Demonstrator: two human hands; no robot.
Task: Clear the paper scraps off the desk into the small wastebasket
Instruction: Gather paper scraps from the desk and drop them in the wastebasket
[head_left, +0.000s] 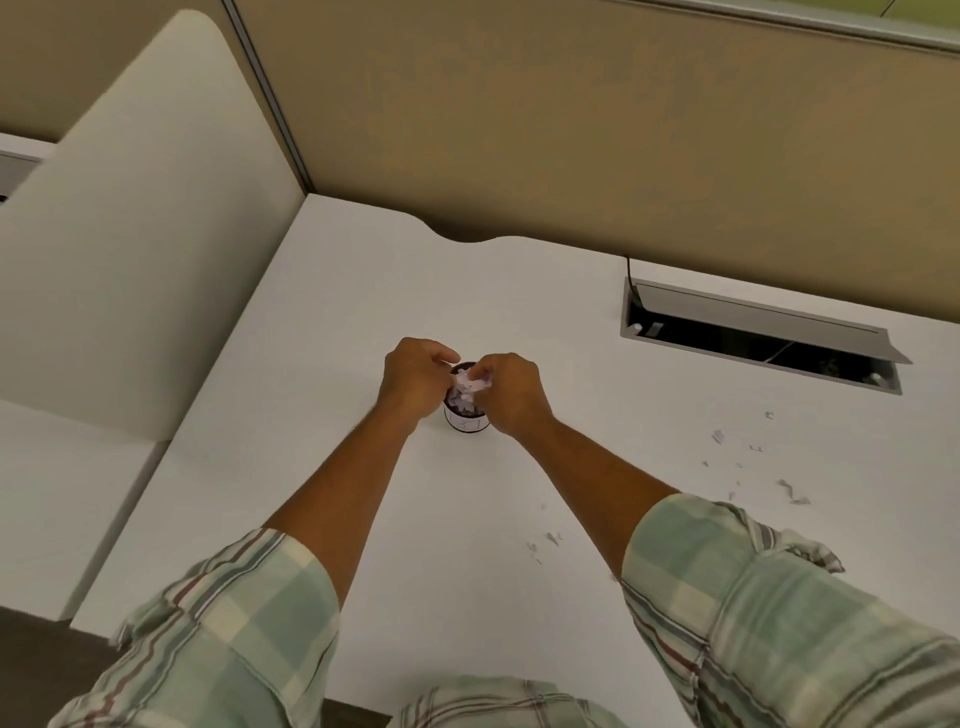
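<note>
Both our hands meet over the small wastebasket (466, 415), which stands near the middle of the white desk (545, 322). Our left hand (415, 376) and right hand (511, 389) are curled inward, fingers (480, 370) pinched on a wad of paper scraps (470, 389) held right at the basket's mouth; whether the wad already rests on the scraps inside we cannot tell. Forearms run out nearly straight from rolled plaid sleeves (753, 597), wrists bent slightly down and toward each other.

The scraps look feather-light, thin and limp, so we judge they will cling to skin and flutter away rather than drop cleanly. A loose bunch compresses easily and should be taken as a gathered pinch from the sides, then pushed down into the opening (the basket looks close to full).

More scraps remain: small loose bits (748, 457) lie scattered on the desk to our right, well apart from the basket, a few nearer our right forearm. These tiny pieces will probably need sweeping together with a flat palm before pinching.
</note>
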